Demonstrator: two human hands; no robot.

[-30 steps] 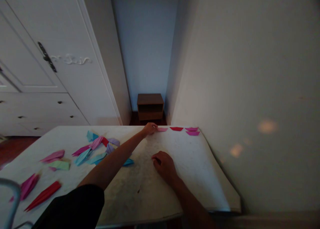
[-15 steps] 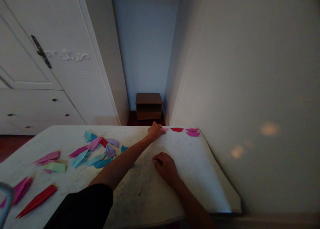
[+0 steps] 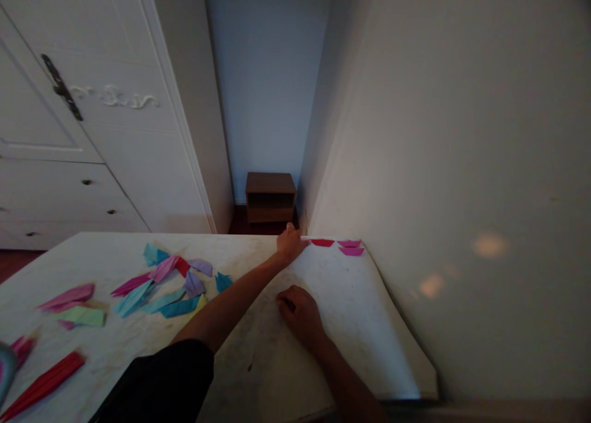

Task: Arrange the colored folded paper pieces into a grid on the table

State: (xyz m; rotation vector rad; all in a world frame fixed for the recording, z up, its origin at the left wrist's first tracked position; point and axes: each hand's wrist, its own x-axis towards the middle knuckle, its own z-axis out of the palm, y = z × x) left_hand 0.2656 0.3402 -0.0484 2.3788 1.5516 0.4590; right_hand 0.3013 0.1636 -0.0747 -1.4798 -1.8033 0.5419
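My left hand (image 3: 292, 243) reaches to the far edge of the white table (image 3: 369, 324). Its fingers are closed at a pink folded paper boat (image 3: 306, 243), mostly covered by the hand. Just right of it lie a red paper boat (image 3: 322, 242) and two magenta ones, the upper (image 3: 349, 243) and the lower (image 3: 351, 251). My right hand (image 3: 301, 312) hovers over or rests on the table nearer me, fingers curled, with nothing visible in them. Left of my left forearm lies a loose pile of folded paper in pink, blue and purple (image 3: 194, 284).
More folded paper lies on the left: a pink piece (image 3: 69, 296), a green piece (image 3: 82, 315) and a long red piece (image 3: 44, 386). A grey curved object (image 3: 5, 374) cuts into the left edge. A wall (image 3: 462, 164) borders the table's right; a white cabinet (image 3: 92, 121) and brown nightstand (image 3: 270, 198) stand beyond.
The view has turned slightly right, so things sit further left. My left hand covers more of the pink paper boat. My right hand keeps about the same curled pose.
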